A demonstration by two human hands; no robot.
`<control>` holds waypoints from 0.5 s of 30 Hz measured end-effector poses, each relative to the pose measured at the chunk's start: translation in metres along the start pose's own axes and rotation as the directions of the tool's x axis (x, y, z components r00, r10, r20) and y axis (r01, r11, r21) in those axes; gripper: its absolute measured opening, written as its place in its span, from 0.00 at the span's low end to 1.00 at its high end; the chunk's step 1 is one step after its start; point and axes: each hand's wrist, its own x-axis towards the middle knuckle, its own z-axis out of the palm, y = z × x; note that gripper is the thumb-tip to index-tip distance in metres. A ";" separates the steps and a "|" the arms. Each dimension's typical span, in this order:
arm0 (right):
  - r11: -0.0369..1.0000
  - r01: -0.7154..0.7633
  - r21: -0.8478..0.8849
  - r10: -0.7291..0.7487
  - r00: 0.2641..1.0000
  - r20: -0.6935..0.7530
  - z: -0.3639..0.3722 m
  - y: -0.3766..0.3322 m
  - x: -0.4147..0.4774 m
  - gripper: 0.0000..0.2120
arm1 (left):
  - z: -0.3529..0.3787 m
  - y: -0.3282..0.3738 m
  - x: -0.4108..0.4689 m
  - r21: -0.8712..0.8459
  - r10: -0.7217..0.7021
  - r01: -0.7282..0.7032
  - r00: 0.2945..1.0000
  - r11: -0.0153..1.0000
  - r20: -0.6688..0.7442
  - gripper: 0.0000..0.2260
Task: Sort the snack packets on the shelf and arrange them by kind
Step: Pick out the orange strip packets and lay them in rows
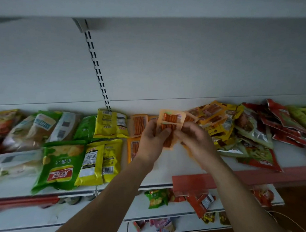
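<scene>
fingers (165,131) of my left hand (149,143) and right hand (196,140) pinch a few orange stick packets (171,117) at frame centre, over the shelf (176,168). chip bags (60,164) at left look grouped; the mixed heap (249,123) at right is unsorted, so i judge it half done.

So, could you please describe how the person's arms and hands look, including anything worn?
Both forearms are bare to the frame's edge: no sleeves show. The left hand and right hand wear no gloves; no watch or ring is visible.
</scene>
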 end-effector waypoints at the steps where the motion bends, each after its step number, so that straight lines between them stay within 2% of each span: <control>1: 0.992 0.068 -0.105 -0.067 0.998 0.013 -0.003 0.003 -0.002 0.04 | 0.001 -0.001 0.000 -0.022 -0.011 0.012 1.000 1.000 0.028 0.09; 3: 0.948 0.150 -0.279 -0.153 0.988 0.010 -0.008 0.015 -0.008 0.06 | 0.005 -0.010 -0.005 -0.012 -0.077 0.078 0.995 0.997 0.060 0.12; 6: 0.925 0.132 -0.357 -0.116 0.991 0.064 -0.009 0.034 -0.021 0.09 | 0.016 -0.032 -0.020 -0.011 -0.189 0.189 0.982 0.982 0.007 0.17; 8: 0.948 0.089 -0.305 -0.071 0.995 0.067 -0.007 0.042 -0.028 0.07 | 0.022 -0.041 -0.025 -0.052 -0.183 0.183 0.983 0.982 -0.005 0.17; 11: 0.978 0.039 -0.207 -0.033 0.999 0.033 -0.009 0.041 -0.028 0.08 | 0.022 -0.044 -0.020 0.075 -0.103 0.105 0.994 0.992 -0.028 0.12; 15: 0.995 0.019 -0.101 -0.021 1.000 -0.016 -0.008 0.032 -0.019 0.07 | 0.014 -0.040 -0.019 0.181 -0.024 0.014 0.998 0.983 0.054 0.16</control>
